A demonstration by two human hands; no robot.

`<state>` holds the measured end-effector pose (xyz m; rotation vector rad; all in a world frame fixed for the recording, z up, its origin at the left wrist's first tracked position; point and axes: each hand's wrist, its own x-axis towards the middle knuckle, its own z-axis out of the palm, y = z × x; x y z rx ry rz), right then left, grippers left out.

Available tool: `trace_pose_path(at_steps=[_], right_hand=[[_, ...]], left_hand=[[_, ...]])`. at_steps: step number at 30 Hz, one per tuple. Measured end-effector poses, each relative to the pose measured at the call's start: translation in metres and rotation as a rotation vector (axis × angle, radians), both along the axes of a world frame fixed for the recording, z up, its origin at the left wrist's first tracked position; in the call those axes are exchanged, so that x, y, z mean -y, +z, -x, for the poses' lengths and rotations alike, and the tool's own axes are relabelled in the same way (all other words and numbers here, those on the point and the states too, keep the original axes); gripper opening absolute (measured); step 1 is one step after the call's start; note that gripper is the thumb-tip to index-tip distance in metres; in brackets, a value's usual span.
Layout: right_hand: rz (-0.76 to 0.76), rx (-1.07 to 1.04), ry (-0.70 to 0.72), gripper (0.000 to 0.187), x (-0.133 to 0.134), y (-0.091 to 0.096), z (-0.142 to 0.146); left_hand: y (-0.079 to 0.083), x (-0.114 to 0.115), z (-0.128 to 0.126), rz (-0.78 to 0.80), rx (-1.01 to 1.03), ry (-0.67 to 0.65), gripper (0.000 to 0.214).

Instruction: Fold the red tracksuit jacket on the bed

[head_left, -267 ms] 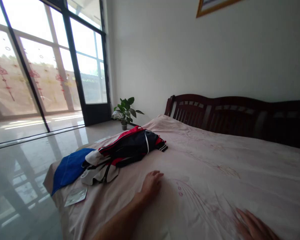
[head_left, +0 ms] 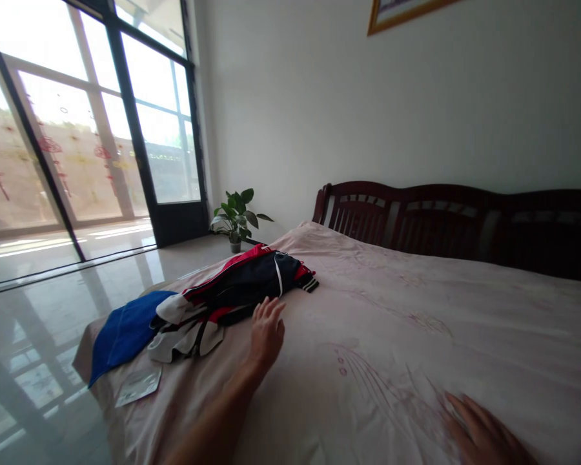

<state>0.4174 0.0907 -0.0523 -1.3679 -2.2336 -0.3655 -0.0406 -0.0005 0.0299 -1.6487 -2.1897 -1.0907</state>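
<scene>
My left hand [head_left: 267, 328] lies stretched out on the pink bedsheet [head_left: 416, 349], fingers apart, fingertips just short of a crumpled navy, red and white jacket [head_left: 237, 290]. It holds nothing. My right hand [head_left: 481, 434] rests flat on the sheet at the lower right, fingers extended and partly cut off by the frame edge. To the left of the jacket lies a blue garment [head_left: 123, 332] at the bed's corner. A small clear packet [head_left: 138, 385] sits near the bed edge below it.
A dark wooden headboard [head_left: 440, 223] runs along the white wall. A potted plant [head_left: 236, 219] stands on the glossy tiled floor [head_left: 33, 336] by tall glass doors [head_left: 77, 129]. A framed picture [head_left: 401, 13] hangs high on the wall.
My left hand has slid forward and left across the sheet, coming up close to the jacket. The view has shifted slightly right; my right hand stays flat on the sheet.
</scene>
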Motion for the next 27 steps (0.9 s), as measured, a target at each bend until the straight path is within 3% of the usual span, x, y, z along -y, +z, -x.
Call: trace_pose_path(at_steps=[4,9,13,17,21,27], right_hand=[[0.039,-0.039,-0.07,0.039,0.002,0.002,0.003],[0.048,-0.082,-0.093,0.041,0.005,0.007,0.008],[0.041,-0.091,-0.085,0.038,0.006,0.007,0.009],[0.046,-0.088,-0.077,0.039,0.005,0.002,0.007],[0.064,-0.104,-0.137,0.048,0.003,-0.001,0.008],[0.08,-0.071,-0.157,0.049,0.006,0.004,0.015]], left_hand=[[0.03,0.004,0.05,-0.02,-0.208,0.322,0.047],[0.057,0.012,0.117,0.306,-0.33,0.587,0.061],[0.061,0.021,0.151,0.419,-0.276,0.601,0.066],[0.06,0.025,0.166,0.475,-0.203,0.569,0.06],[0.067,0.023,0.17,0.479,-0.13,0.522,0.045],[0.098,0.007,0.15,0.375,0.024,0.421,0.041]])
